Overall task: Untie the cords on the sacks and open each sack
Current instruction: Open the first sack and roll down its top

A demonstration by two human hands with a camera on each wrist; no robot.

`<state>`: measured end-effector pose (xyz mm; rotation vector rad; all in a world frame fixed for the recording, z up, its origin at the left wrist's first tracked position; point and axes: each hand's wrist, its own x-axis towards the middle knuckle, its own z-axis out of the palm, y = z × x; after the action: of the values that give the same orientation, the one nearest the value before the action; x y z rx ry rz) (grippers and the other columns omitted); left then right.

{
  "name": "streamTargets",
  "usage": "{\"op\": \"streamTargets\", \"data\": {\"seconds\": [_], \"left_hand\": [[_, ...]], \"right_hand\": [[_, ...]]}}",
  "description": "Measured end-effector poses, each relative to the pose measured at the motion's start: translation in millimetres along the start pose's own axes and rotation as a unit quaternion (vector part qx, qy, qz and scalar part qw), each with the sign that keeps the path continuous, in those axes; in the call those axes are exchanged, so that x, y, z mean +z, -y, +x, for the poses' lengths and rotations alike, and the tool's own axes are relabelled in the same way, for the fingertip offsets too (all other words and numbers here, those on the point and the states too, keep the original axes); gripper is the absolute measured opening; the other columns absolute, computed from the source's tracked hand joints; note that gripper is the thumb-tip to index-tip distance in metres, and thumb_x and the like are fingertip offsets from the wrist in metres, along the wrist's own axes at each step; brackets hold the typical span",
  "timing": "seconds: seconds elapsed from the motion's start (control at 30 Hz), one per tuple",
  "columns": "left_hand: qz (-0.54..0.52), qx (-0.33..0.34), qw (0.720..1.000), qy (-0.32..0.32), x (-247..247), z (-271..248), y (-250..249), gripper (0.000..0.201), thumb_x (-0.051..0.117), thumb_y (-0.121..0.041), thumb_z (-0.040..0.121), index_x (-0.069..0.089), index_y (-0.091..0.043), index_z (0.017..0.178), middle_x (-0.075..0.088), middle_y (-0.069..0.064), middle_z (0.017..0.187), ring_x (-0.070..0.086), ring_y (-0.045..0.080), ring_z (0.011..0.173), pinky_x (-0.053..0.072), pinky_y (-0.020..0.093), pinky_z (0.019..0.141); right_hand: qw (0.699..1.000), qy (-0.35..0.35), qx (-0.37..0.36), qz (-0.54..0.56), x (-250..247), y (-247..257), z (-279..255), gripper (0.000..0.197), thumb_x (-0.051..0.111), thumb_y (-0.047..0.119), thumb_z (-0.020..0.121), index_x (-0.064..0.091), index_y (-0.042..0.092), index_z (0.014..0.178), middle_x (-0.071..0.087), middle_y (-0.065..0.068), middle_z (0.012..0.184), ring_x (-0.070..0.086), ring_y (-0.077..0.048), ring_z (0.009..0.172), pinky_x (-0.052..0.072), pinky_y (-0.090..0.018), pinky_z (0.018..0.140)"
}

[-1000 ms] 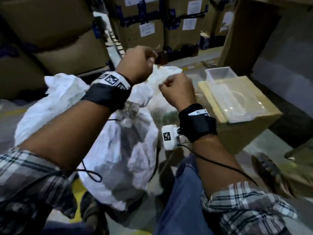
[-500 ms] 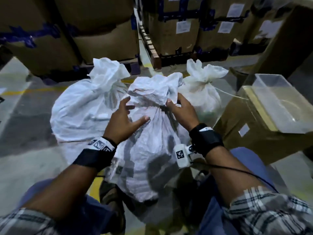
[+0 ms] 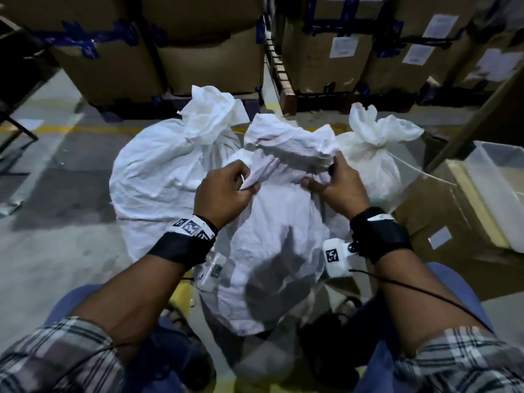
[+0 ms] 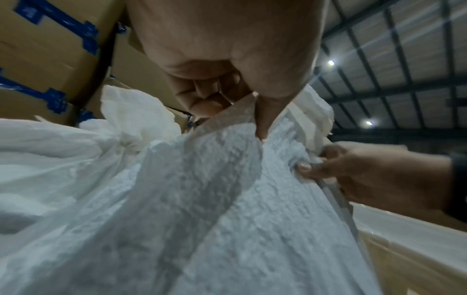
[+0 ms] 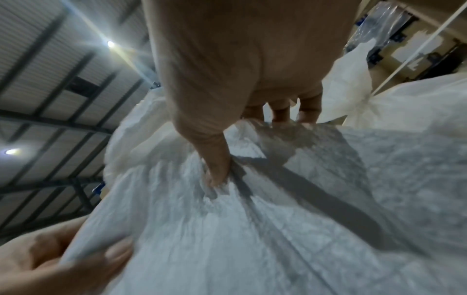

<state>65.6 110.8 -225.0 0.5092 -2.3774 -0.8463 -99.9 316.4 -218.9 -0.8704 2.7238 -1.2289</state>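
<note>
Left hand point(image 3: 224, 191) pinches the middle sack's point(image 3: 272, 251) neck fabric, fingers point(image 4: 215, 93) curled. Right hand point(image 3: 337, 188) grips the neck opposite (thumb in front, fingers behind). Two tied sacks beyond the fingers.

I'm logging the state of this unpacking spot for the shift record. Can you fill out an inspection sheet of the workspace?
Surface: grey concrete floor with a yellow line.
Job's things: three white sacks; near sack gathered at the neck, left sack and right sack bunched shut, a cord trailing from the right one.
Clutter: clear plastic tub on an open carton.
Hands: left hand and right hand grip the near sack's neck.
Cables: black wire from the right wrist camera.
Surroundings: stacked cartons on pallets.
</note>
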Motion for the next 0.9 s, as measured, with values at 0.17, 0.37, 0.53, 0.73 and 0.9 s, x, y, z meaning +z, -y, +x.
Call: {"op": "streamTargets", "data": {"seconds": [0.17, 0.37, 0.53, 0.73, 0.9], "left_hand": [[-0.019, 0.004, 0.997, -0.071, -25.1, 2.1, 10.7, 0.025, 0.072, -0.018, 0.077, 0.048, -0.023, 0.072, 0.047, -0.006, 0.061, 0.045, 0.014, 0.059, 0.043, 0.037, 0.055], [-0.013, 0.045, 0.988, -0.144, -33.3, 8.9, 8.5, 0.022, 0.060, -0.002, 0.073, 0.053, -0.022, 0.076, 0.053, -0.005, 0.098, 0.057, 0.019, 0.082, 0.052, 0.040, 0.065], [0.034, 0.138, 0.990, -0.021, -30.9, -1.5, 13.6, 0.018, 0.064, -0.002, 0.066, 0.053, -0.015, 0.074, 0.055, 0.005, 0.122, 0.061, 0.030, 0.103, 0.052, 0.042, 0.080], [0.025, 0.057, 0.995, -0.073, -34.8, -9.0, 16.3, 0.027, 0.052, 0.004, 0.063, 0.049, -0.018, 0.078, 0.058, -0.007, 0.100, 0.054, 0.016, 0.083, 0.050, 0.037, 0.070], [0.005, -0.078, 0.991, -0.109, -49.1, 5.2, 34.2, 0.015, 0.059, -0.011, 0.069, 0.047, -0.020, 0.073, 0.064, -0.003, 0.085, 0.060, 0.024, 0.078, 0.052, 0.037, 0.069]], "right_hand": [[0.996, -0.077, 0.028, 0.035, -29.8, -3.4, 1.1, 0.060, 0.084, 0.054, 0.068, 0.048, 0.031, 0.111, 0.063, -0.002, 0.097, 0.058, -0.020, 0.088, 0.034, -0.009, 0.059], [0.989, -0.136, -0.049, -0.027, -34.0, 21.9, -10.9, 0.099, 0.083, 0.047, 0.071, 0.026, 0.029, 0.150, 0.051, -0.009, 0.136, 0.053, -0.029, 0.119, 0.048, -0.038, 0.097], [0.918, -0.231, -0.212, -0.244, -39.2, 56.3, -26.4, 0.103, 0.068, 0.042, 0.072, 0.015, 0.026, 0.160, 0.022, -0.017, 0.158, 0.019, -0.038, 0.149, 0.021, -0.046, 0.116], [0.925, -0.187, -0.233, -0.236, -44.9, 58.0, -35.3, 0.035, 0.065, 0.012, 0.068, 0.072, 0.022, 0.100, 0.051, -0.009, 0.091, 0.055, -0.032, 0.089, 0.039, -0.040, 0.075], [0.956, -0.086, -0.200, -0.198, -39.1, 64.8, -43.8, 0.014, 0.068, 0.016, 0.072, 0.067, 0.015, 0.086, 0.050, -0.016, 0.106, 0.056, -0.036, 0.072, 0.050, -0.043, 0.061]]}}
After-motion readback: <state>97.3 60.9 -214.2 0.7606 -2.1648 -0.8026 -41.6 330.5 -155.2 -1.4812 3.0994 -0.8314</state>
